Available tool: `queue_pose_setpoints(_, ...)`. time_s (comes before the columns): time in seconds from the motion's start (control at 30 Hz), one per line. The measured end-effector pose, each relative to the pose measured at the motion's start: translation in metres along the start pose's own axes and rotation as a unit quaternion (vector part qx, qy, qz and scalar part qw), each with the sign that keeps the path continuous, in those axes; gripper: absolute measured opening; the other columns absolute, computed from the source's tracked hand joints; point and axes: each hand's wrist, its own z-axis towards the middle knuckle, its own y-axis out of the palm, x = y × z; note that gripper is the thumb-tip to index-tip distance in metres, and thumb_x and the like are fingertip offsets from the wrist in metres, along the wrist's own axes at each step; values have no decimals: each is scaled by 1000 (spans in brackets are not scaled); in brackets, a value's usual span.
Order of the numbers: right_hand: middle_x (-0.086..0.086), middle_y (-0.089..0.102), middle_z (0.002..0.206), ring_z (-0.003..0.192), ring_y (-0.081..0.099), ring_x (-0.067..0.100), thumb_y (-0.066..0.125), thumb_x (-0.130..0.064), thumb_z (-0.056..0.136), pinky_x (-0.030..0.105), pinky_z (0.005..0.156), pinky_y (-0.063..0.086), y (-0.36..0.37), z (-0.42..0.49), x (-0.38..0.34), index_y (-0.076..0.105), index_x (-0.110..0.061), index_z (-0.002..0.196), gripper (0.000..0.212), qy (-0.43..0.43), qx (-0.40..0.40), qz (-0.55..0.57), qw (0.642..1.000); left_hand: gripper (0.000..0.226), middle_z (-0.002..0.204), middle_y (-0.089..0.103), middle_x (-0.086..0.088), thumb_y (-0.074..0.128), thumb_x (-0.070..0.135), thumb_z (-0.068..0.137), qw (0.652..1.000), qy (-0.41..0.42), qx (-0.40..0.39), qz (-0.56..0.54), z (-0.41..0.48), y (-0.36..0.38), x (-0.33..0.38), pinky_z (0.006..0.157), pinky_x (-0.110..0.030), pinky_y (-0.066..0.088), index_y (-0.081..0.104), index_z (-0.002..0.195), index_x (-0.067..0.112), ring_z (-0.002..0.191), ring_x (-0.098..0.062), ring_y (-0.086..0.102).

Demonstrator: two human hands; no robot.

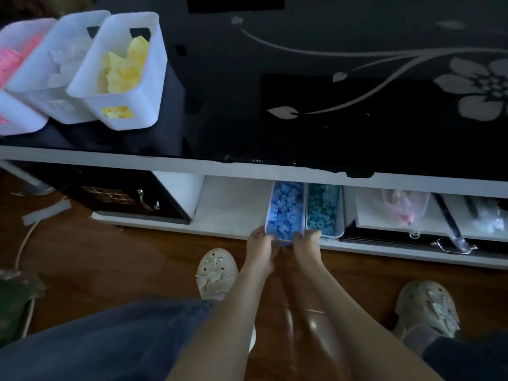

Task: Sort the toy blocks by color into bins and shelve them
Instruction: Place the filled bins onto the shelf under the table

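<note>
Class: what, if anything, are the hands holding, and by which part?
The left hand and right hand grip the blue-block bin by its near end, one at each corner.

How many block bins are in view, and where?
5. Pink bin, white bin and yellow bin stand on the tabletop at left; blue bin, gripped by left hand and right hand, and teal bin sit side by side on the shelf. Others may be hidden.

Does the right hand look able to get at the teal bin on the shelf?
Probably yes, once freed: the right hand grips the blue bin, but the teal bin stands right beside it with its front unblocked.
</note>
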Motion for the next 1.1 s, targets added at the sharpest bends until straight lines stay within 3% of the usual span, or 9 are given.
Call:
queue_pose_setpoints(0.1,7,47,81,64,46,16,42,0,91,29,51,36,3,8,6,26,-12,101,23,-14,-3,49,999,42,111,63,-25,41,-14,83,1000,9,-12,3,14,4,-7,68,-29,53,57,119,-1,88,-27,64)
queue_pose_setpoints(0.23,7,48,81,65,47,18,41,4,87,34,57,38,5,9,15,25,-16,102,29,-41,-6,18,999,41,97,66,-8,39,-15,82,996,43,-49,64,19,11,-3,82,-33,49,62,106,8,90,-19,61)
queue_pose_setpoints(0.4,13,50,92,70,49,20,38,2,89,31,58,37,0,-3,9,28,-13,101,22,-124,-7,-67,990,33,103,60,-25,42,-4,84,976,39,58,208,12,23,3,67,-28,49,56,114,-2,96,-37,59)
queue_pose_setpoints(0.5,8,56,91,73,53,21,41,-1,93,30,60,38,-5,-18,-12,40,-7,105,13,-193,-12,-108,975,31,109,63,-19,41,3,86,957,113,61,261,-9,26,18,47,-14,39,57,112,3,80,-22,57)
queue_pose_setpoints(0.67,1,62,71,59,59,15,39,-10,97,33,57,50,-11,-60,-65,60,-12,102,21,-267,-41,-118,956,21,102,64,-3,39,21,100,942,152,-76,288,-63,17,63,83,-38,56,56,110,24,95,-21,64)
queue_pose_setpoints(0.77,2,59,66,52,54,11,41,-4,93,22,45,43,-8,-103,-99,61,-10,89,21,-302,-71,-38,950,19,91,66,-4,40,28,101,940,215,-86,252,-103,-3,94,77,-31,56,59,96,28,86,-18,65)
queue_pose_setpoints(0.9,3,57,63,56,54,11,41,0,89,24,49,42,8,-167,-142,59,-12,88,22,-372,-152,81,912,29,83,65,1,50,50,90,954,241,-144,101,-146,-28,125,78,-28,46,72,81,34,85,-12,60)
queue_pose_setpoints(1.0,2,59,67,64,59,15,44,-4,91,33,60,52,27,-196,-180,56,-21,104,25,-413,-191,61,888,33,85,68,-3,43,39,98,958,268,-105,-1,-165,-43,158,73,-25,47,69,90,19,83,-11,65)
queue_pose_setpoints(1.1,-3,56,70,68,57,7,45,-8,92,16,63,49,47,-199,-215,39,-34,134,50,-441,-208,-19,873,31,83,69,-7,40,25,101,962,271,-29,-35,-174,-57,189,66,-26,49,65,94,9,72,-13,67)
